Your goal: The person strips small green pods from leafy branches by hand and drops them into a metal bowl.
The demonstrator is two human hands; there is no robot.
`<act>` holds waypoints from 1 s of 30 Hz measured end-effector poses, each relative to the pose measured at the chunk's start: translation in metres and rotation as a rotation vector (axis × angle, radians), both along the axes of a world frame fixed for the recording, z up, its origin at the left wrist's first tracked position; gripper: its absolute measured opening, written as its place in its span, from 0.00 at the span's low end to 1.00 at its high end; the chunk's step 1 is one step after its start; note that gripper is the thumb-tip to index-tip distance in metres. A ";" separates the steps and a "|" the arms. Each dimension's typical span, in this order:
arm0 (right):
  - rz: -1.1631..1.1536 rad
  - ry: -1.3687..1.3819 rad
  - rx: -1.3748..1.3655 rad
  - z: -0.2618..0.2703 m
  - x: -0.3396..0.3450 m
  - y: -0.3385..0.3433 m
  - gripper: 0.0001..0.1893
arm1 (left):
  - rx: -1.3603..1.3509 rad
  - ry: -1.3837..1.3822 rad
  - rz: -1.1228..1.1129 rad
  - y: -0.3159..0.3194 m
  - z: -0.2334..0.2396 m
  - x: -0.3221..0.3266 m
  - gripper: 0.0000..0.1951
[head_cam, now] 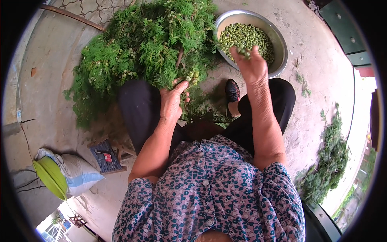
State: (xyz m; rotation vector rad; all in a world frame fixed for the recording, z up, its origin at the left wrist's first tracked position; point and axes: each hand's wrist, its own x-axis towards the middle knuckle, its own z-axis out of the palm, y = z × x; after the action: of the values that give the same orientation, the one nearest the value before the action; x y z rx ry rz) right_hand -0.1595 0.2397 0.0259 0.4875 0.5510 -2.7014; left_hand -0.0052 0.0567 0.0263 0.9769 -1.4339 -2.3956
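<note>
My left hand point(174, 99) grips a conifer sprig point(192, 77) bearing pale green cones, at the near edge of a big heap of leafy cut branches point(151, 42). Over the near rim of a round metal basin point(282, 48) is my right hand point(251, 65), with several green cones point(243, 52) between thumb and fingers. Inside the basin lies a broad layer of loose green cones point(246, 36). The foliage hides part of my left fingers' hold.
To the right, stripped-looking green branches point(328, 160) lie on the concrete floor point(308, 121). A low stool with a woven seat point(104, 155), a white sack point(77, 174) and a lime-green plastic basin point(51, 177) stand at left. A metal grille point(90, 9) lies beyond the heap.
</note>
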 end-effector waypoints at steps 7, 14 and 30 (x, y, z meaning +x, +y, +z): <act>-0.327 0.028 -0.136 -0.013 -0.023 0.039 0.33 | -0.061 0.039 -0.043 -0.002 -0.003 0.001 0.08; 0.238 0.393 0.491 0.014 0.040 -0.008 0.07 | -0.118 0.024 -0.032 0.000 -0.009 -0.002 0.07; 0.266 0.935 1.228 -0.014 0.097 -0.068 0.17 | -0.246 -0.008 -0.110 0.006 0.001 -0.001 0.03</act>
State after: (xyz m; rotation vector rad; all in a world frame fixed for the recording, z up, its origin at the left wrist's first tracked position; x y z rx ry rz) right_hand -0.0623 0.1720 0.0124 -0.6307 2.2904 -1.8744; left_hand -0.0064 0.0632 0.0275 0.8690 -1.7762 -2.2178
